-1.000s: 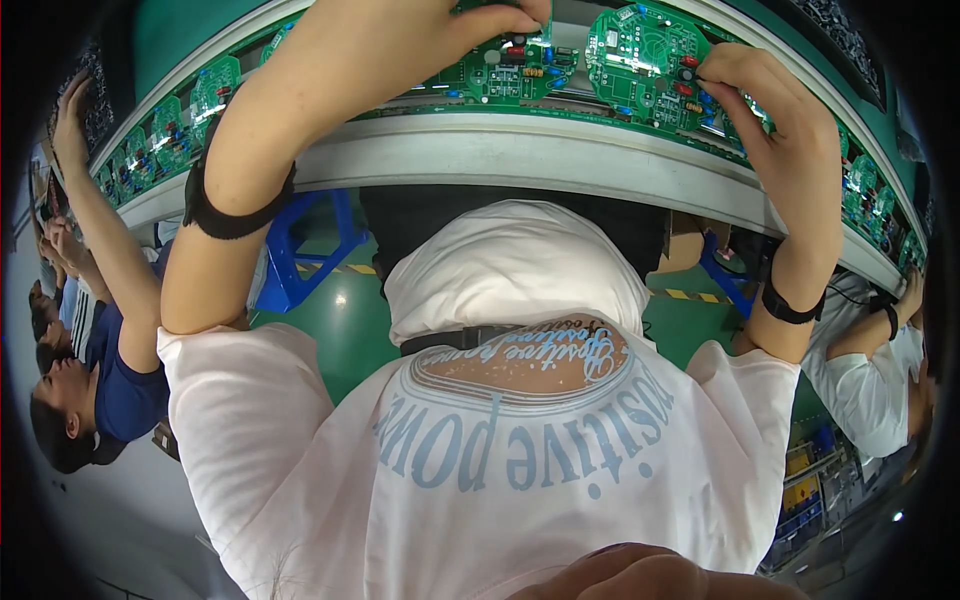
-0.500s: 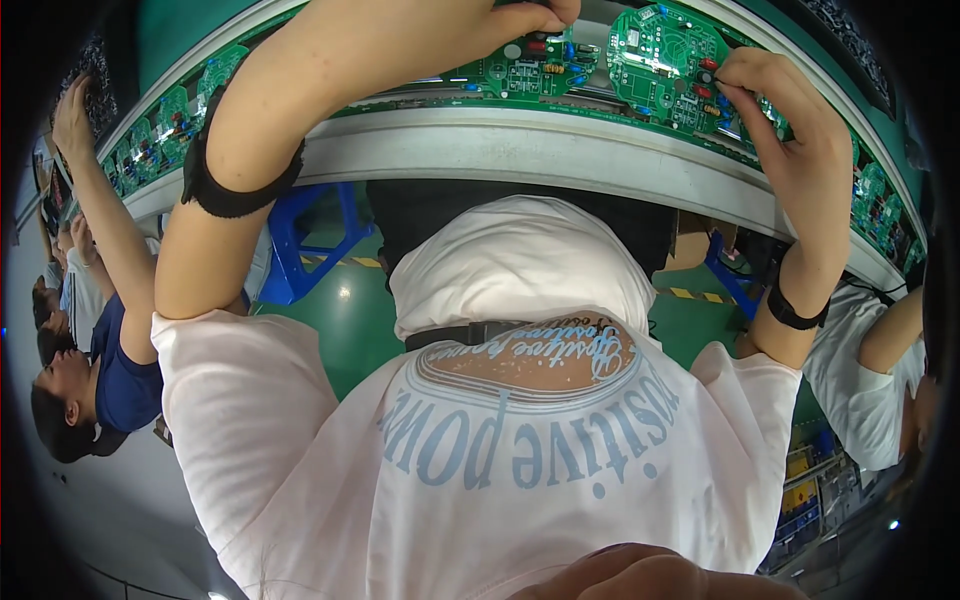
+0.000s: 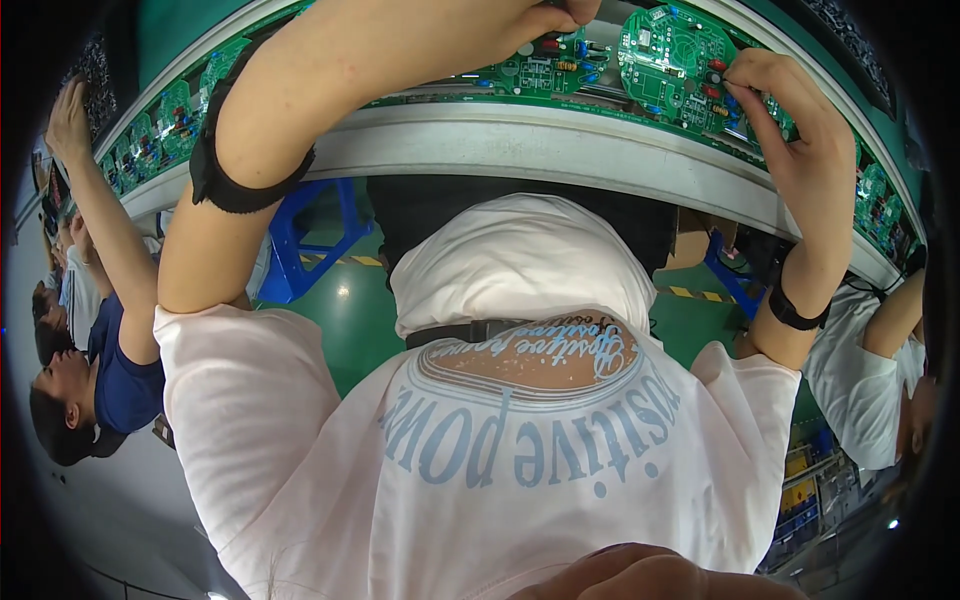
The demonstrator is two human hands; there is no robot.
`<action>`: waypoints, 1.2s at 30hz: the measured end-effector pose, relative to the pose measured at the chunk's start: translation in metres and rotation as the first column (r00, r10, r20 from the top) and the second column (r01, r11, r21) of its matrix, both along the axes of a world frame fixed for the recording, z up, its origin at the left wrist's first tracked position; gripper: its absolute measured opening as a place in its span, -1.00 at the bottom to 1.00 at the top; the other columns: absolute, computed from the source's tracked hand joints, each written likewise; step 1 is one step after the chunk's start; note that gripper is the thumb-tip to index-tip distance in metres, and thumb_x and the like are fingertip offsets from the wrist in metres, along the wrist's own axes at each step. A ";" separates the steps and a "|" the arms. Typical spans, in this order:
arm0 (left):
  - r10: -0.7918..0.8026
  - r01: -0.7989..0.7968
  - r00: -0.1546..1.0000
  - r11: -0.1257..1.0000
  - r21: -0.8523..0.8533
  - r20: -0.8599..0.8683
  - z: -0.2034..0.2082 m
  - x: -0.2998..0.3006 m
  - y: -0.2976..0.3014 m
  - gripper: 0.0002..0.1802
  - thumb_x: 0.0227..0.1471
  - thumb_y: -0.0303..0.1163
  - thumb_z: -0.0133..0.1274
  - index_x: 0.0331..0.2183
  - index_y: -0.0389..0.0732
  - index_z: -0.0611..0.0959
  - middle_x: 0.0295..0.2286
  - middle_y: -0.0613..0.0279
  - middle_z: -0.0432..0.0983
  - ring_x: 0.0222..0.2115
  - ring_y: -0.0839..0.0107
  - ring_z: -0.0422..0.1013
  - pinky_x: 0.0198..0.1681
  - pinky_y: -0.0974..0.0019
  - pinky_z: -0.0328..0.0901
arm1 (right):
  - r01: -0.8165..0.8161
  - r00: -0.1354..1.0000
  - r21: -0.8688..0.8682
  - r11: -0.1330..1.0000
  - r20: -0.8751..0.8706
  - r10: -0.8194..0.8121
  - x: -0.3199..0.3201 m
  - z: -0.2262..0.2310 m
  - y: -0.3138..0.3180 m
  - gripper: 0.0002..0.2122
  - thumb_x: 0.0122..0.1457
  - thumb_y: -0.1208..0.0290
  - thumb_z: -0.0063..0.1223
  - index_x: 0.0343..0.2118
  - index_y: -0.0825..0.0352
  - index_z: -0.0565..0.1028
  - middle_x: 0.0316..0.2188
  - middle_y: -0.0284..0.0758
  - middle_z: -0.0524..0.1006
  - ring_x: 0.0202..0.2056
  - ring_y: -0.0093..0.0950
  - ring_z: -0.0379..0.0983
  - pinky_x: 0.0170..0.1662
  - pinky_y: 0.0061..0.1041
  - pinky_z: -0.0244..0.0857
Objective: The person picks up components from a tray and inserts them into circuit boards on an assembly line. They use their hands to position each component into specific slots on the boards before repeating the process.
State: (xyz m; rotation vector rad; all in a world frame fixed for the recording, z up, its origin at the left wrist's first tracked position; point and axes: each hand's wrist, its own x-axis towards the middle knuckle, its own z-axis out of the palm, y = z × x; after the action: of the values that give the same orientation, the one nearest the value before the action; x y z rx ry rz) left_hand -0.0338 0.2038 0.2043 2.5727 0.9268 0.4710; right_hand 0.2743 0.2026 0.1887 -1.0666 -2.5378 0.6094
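Note:
My right hand (image 3: 795, 105) is closed in a pinch, thumb and forefinger together at the right side of a green circuit board (image 3: 655, 65). Beside those fingertips stand small red components (image 3: 712, 90) and blue ones; anything in the pinch is too small to make out. My left hand (image 3: 560, 20) reaches the top edge of the picture, over a second green circuit board (image 3: 530, 85) with red, blue and striped parts. Its visible fingers are bent together, partly cut off, and what they hold is hidden.
A pale metal rail (image 3: 450, 140) runs along the near side of the boards. More populated boards (image 3: 150, 145) lie along the line to the left. A co-worker in dark blue (image 3: 125, 340) is at left; another in white (image 3: 850, 370) at right. A blue stool (image 3: 310, 240) stands below.
Both boards have shifted slightly to the right along the rail. My left hand and forearm have moved right too, while my right hand stays pinched close to the same red components.

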 end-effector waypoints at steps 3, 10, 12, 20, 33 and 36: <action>-0.015 0.016 0.999 1.000 0.020 -0.030 0.001 0.002 0.000 -0.96 -0.01 -0.50 0.17 -0.45 -0.26 0.64 -0.47 0.08 0.57 -0.33 0.05 0.53 -0.24 0.08 0.43 | -0.005 1.000 0.001 1.000 0.003 0.005 0.000 0.000 0.000 -0.85 0.14 0.67 0.22 -0.23 0.43 0.54 -0.21 -0.29 0.62 -0.21 -0.37 0.57 -0.08 -0.55 0.43; 0.006 -0.006 0.996 1.000 0.008 -0.094 0.003 0.006 -0.003 -0.95 -0.04 -0.50 0.17 -0.47 -0.27 0.64 -0.49 0.03 0.56 -0.37 0.05 0.54 -0.29 0.09 0.44 | -0.033 0.999 -0.001 0.999 0.020 0.033 0.002 0.001 0.001 -0.85 0.14 0.67 0.21 -0.23 0.43 0.53 -0.21 -0.29 0.61 -0.21 -0.37 0.57 -0.07 -0.54 0.42; -0.006 0.015 0.989 0.998 0.061 -0.147 0.005 0.008 -0.003 -0.95 -0.06 -0.50 0.17 -0.48 -0.27 0.64 -0.50 0.03 0.56 -0.38 0.06 0.55 -0.30 0.10 0.44 | -0.021 0.999 0.002 1.000 0.026 0.021 0.002 0.001 0.000 -0.86 0.15 0.66 0.21 -0.23 0.43 0.53 -0.21 -0.28 0.61 -0.21 -0.36 0.56 -0.06 -0.53 0.42; -0.003 0.059 0.975 0.967 0.249 -0.220 0.005 0.008 -0.009 -0.95 -0.12 -0.51 0.17 -0.49 -0.26 0.65 -0.50 0.06 0.55 -0.39 0.08 0.56 -0.32 0.14 0.46 | -0.019 0.999 -0.004 1.000 0.035 0.020 0.000 0.002 0.001 -0.86 0.17 0.67 0.20 -0.22 0.43 0.53 -0.20 -0.27 0.60 -0.19 -0.35 0.56 -0.06 -0.53 0.42; 0.556 -0.536 0.831 0.782 0.317 0.032 -0.019 -0.071 -0.111 -0.61 -0.05 -0.27 0.32 -0.15 -0.18 0.69 -0.19 0.15 0.61 -0.16 0.08 0.53 -0.07 0.08 0.42 | -0.014 0.979 0.028 1.000 0.203 0.008 0.047 0.019 0.010 -0.85 0.18 0.65 0.17 -0.19 0.41 0.52 -0.16 -0.22 0.56 -0.16 -0.25 0.54 -0.09 -0.45 0.39; 0.598 -0.567 0.801 0.746 0.350 0.026 -0.037 -0.077 -0.130 -0.47 -0.08 -0.15 0.36 -0.04 -0.12 0.69 -0.06 0.14 0.60 -0.08 0.08 0.52 0.05 0.06 0.38 | 0.021 0.930 0.001 1.000 0.366 -0.020 0.054 0.029 0.016 -0.86 0.22 0.63 0.15 -0.16 0.43 0.52 -0.15 -0.22 0.56 -0.13 -0.28 0.56 -0.06 -0.45 0.39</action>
State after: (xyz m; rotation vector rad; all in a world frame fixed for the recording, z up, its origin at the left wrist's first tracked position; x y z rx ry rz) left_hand -0.1112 0.0736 0.1676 2.5606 1.8549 0.7472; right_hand 0.3284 0.2187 0.2175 -1.3128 -2.8340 0.4410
